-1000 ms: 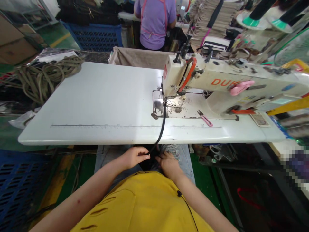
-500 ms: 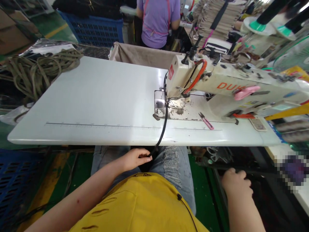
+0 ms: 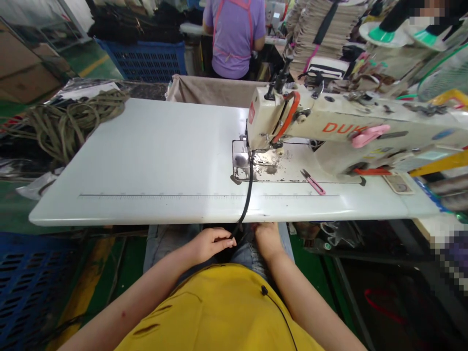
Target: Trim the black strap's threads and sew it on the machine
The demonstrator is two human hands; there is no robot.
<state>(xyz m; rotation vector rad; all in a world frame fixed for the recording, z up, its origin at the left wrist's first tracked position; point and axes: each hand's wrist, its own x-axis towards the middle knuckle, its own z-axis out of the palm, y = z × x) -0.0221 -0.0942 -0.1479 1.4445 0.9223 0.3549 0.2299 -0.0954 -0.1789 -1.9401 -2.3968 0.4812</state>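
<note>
A narrow black strap (image 3: 249, 195) runs from under the needle area of the sewing machine (image 3: 307, 117) down over the table's front edge. Just below that edge, my left hand (image 3: 215, 242) pinches the strap between thumb and fingers above my lap. My right hand (image 3: 268, 240) is a little to the right of the strap, close under the edge, with its fingers curled inward. What those fingers hold, if anything, is hidden. Pink-handled thread snips (image 3: 313, 183) lie on the table right of the needle plate, away from both hands.
The white table (image 3: 164, 156) bears a printed ruler line along its front. Olive straps (image 3: 73, 117) are heaped at the left. Behind stand a fabric-lined bin (image 3: 215, 91), a blue crate (image 3: 146, 61) and a person in purple (image 3: 234, 39). Another blue crate (image 3: 29, 287) is at lower left.
My right hand has come in from the far right, beside the table's underside, to near the strap. My left hand keeps its pinch on the strap. The view has shifted slightly.
</note>
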